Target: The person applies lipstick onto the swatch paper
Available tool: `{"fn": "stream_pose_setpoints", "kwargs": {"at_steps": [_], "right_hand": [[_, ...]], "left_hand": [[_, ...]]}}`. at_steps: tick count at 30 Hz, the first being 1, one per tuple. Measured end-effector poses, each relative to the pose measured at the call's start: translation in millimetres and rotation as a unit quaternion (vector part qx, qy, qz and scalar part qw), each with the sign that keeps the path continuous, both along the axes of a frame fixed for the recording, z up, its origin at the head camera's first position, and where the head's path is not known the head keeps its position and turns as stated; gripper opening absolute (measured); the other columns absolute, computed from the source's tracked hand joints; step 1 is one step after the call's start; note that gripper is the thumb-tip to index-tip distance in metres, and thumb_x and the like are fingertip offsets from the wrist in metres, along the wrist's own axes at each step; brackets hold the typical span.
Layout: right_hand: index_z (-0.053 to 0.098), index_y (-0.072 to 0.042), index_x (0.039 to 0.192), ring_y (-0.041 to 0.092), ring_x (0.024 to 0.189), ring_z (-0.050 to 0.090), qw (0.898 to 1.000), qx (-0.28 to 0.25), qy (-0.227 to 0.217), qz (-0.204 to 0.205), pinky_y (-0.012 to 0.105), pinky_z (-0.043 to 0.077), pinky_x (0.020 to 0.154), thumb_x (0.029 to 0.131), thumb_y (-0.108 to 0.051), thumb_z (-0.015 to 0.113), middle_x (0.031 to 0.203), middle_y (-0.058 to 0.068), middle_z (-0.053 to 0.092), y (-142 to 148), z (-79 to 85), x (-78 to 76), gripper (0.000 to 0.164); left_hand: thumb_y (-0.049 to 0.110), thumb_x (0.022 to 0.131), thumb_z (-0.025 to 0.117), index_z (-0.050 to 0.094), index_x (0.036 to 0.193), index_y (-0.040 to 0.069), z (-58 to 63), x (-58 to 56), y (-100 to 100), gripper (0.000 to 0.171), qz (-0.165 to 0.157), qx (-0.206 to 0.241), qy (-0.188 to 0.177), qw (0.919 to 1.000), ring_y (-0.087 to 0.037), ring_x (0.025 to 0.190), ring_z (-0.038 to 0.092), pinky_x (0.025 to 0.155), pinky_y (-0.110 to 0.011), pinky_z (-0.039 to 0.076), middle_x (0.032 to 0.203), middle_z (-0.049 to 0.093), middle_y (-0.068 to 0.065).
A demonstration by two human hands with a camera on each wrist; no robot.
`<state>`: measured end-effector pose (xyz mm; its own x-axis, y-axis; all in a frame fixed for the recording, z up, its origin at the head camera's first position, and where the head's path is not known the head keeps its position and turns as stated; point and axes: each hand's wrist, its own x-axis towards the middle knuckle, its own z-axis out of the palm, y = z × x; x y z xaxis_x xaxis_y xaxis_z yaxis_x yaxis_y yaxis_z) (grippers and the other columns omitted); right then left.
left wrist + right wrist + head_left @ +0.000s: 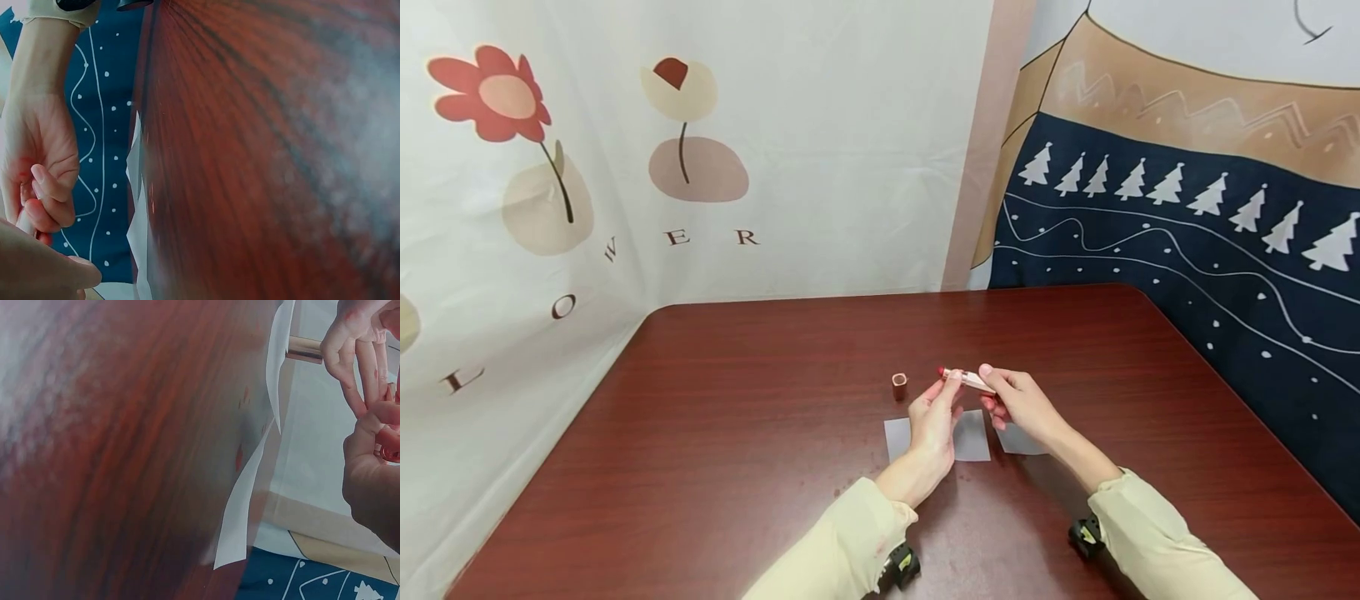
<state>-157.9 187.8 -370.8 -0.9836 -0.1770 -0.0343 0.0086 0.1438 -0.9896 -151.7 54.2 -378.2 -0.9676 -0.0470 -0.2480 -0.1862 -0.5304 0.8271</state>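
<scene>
Both hands hold a lipstick [976, 382] above the table, its red tip pointing left. My left hand [932, 427] pinches it near the red end between thumb and fingers. My right hand [1025, 407] grips the pale tube at the other end, the thumb on top. Fingers cover much of the lipstick in both wrist views. Left of the hands, the lipstick cap [899, 386] stands upright on the table. One sheet of paper [972, 437] lies partly hidden beneath my left hand, and a second paper [1019, 440] lies under my right hand. Red smudges mark the left palm [369, 344].
The brown wooden table [722, 400] has rounded far corners. A few reddish marks show on its top close to the papers. A white cloth [820, 167] with printed flowers hangs behind, and a dark blue cloth [1097, 225] with white trees hangs at the right.
</scene>
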Motion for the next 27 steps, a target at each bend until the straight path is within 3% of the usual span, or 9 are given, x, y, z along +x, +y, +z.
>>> {"fn": "stream_pose_setpoints", "kwargs": {"at_steps": [6, 9, 11, 13, 15, 18, 20, 23, 27], "right_hand": [[0.053, 0.007, 0.092, 0.009, 0.048, 0.04, 0.996, -0.064, -0.05, 0.039, 0.02, 0.037, 0.044, 0.099, -0.038, 0.041, 0.064, 0.003, 0.047, -4.8, 0.2, -1.5, 0.047], [0.054, 0.004, 0.092, 0.008, 0.05, 0.037, 0.99, -0.105, -0.069, 0.063, 0.019, 0.033, 0.043, 0.1, -0.036, 0.041, 0.065, 0.002, 0.046, -6.6, 3.5, -0.4, 0.043], [0.055, 0.002, 0.094, 0.008, 0.051, 0.036, 0.989, -0.107, -0.069, 0.069, 0.018, 0.032, 0.044, 0.099, -0.035, 0.042, 0.067, 0.002, 0.047, -7.6, 6.7, -0.2, 0.04], [0.055, 0.002, 0.095, 0.008, 0.053, 0.039, 0.992, -0.09, -0.058, 0.074, 0.019, 0.034, 0.045, 0.099, -0.037, 0.042, 0.069, 0.003, 0.05, -8.7, 9.9, -1.0, 0.042], [0.054, 0.004, 0.097, 0.009, 0.054, 0.042, 0.994, -0.061, -0.047, 0.076, 0.02, 0.036, 0.045, 0.099, -0.038, 0.042, 0.072, 0.005, 0.053, -9.4, 12.2, -2.8, 0.043], [0.053, 0.004, 0.103, 0.011, 0.057, 0.046, 0.997, -0.014, -0.038, 0.072, 0.021, 0.039, 0.046, 0.099, -0.036, 0.044, 0.077, 0.01, 0.058, -10.9, 12.7, -6.0, 0.041], [0.053, 0.003, 0.108, 0.013, 0.059, 0.048, 0.997, 0.018, -0.037, 0.069, 0.023, 0.041, 0.046, 0.097, -0.033, 0.05, 0.081, 0.014, 0.06, -12.9, 10.9, -8.0, 0.038], [0.056, 0.0, 0.114, 0.017, 0.061, 0.05, 0.995, 0.064, -0.024, 0.071, 0.027, 0.044, 0.047, 0.092, -0.029, 0.06, 0.087, 0.019, 0.062, -17.9, 5.4, -10.6, 0.037], [0.061, -0.001, 0.111, 0.02, 0.058, 0.052, 0.989, 0.12, 0.028, 0.082, 0.034, 0.049, 0.047, 0.087, -0.023, 0.066, 0.081, 0.019, 0.061, -26.1, -3.7, -13.6, 0.033]], "left_hand": [[0.02, 0.086, 0.068, 0.068, 0.102, -0.001, 0.7, 0.7, -7.2, 0.026, -0.012, -0.006, 0.004, 0.9999, -0.014, 0.087, 0.063, 0.085, -0.036, 0.041, 0.082, 0.069, 0.003], [0.019, 0.085, 0.068, 0.067, 0.104, 0.0, 4.6, 3.0, -17.9, 0.027, -0.059, -0.022, 0.012, 0.9979, -0.014, 0.087, 0.062, 0.088, -0.04, 0.041, 0.086, 0.069, 0.0], [0.018, 0.085, 0.068, 0.062, 0.112, -0.002, 8.3, 5.3, -33.0, 0.034, -0.108, -0.065, 0.03, 0.9916, -0.016, 0.094, 0.061, 0.089, -0.043, 0.041, 0.098, 0.068, -0.006], [0.016, 0.084, 0.068, 0.058, 0.12, -0.003, 11.8, 7.2, -54.6, 0.042, -0.155, -0.153, 0.07, 0.9735, -0.022, 0.102, 0.06, 0.09, -0.043, 0.043, 0.111, 0.064, -0.012], [0.016, 0.084, 0.068, 0.056, 0.123, -0.002, 13.3, 7.7, -79.3, 0.045, -0.185, -0.29, 0.136, 0.929, -0.025, 0.106, 0.058, 0.089, -0.042, 0.044, 0.118, 0.061, -0.014], [0.018, 0.086, 0.065, 0.058, 0.122, -0.001, 11.7, 6.4, -112.2, 0.041, -0.189, -0.487, 0.228, 0.8219, -0.027, 0.112, 0.055, 0.092, -0.04, 0.042, 0.121, 0.059, -0.014], [0.02, 0.087, 0.062, 0.059, 0.121, -0.001, 7.8, 5.7, -127.1, 0.04, -0.194, -0.567, 0.27, 0.7534, -0.029, 0.116, 0.052, 0.095, -0.043, 0.039, 0.123, 0.057, -0.014], [0.022, 0.089, 0.06, 0.057, 0.122, -0.003, 0.6, 6.4, -137.7, 0.041, -0.225, -0.623, 0.302, 0.686, -0.031, 0.122, 0.046, 0.099, -0.045, 0.035, 0.129, 0.052, -0.018], [0.03, 0.09, 0.06, 0.055, 0.127, -0.001, -7.0, 9.1, -138.4, 0.049, -0.26, -0.684, 0.302, 0.611, -0.032, 0.127, 0.04, 0.099, -0.048, 0.034, 0.135, 0.048, -0.016]]}}
